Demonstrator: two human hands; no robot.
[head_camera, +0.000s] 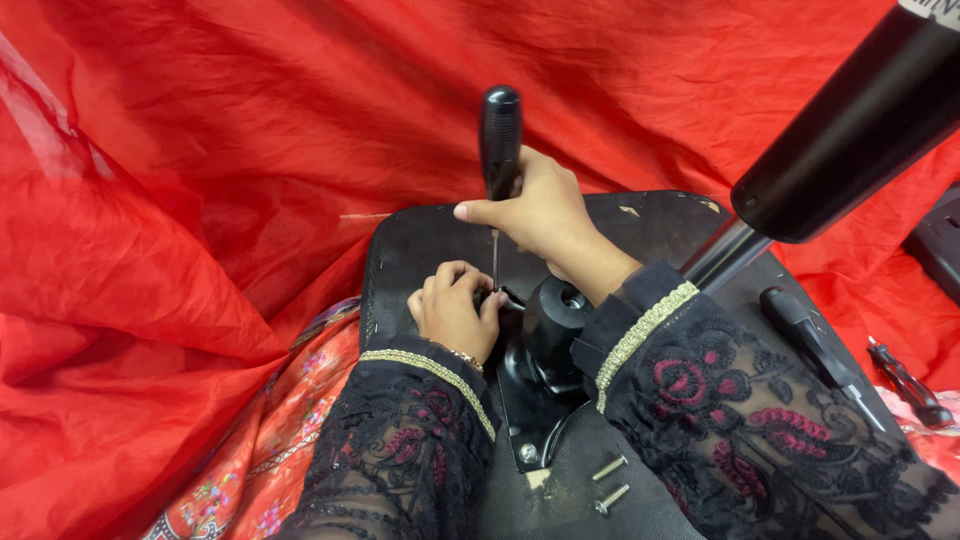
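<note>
**Screwdriver set upright on chair base**

Red cloth surrounds an upturned black seat (420, 235). Right hand (535, 215) grips a screwdriver (499, 140) upright at centre. Left hand (452, 310), at seven o'clock of it, curls closed at the tip. Two screws (610, 482) lie at six o'clock.

**What you can't see here**

Your left hand (452, 312) covers the tip of the screwdriver (499, 150), so whatever it meets is hidden. Your right hand (535, 215) hides the lower handle. The black cylinder (850, 125) runs off the top right edge. Your sleeves hide part of the metal mounting plate (535, 420). The dark tool (905, 385) at the far right is too blurred to identify.
</note>
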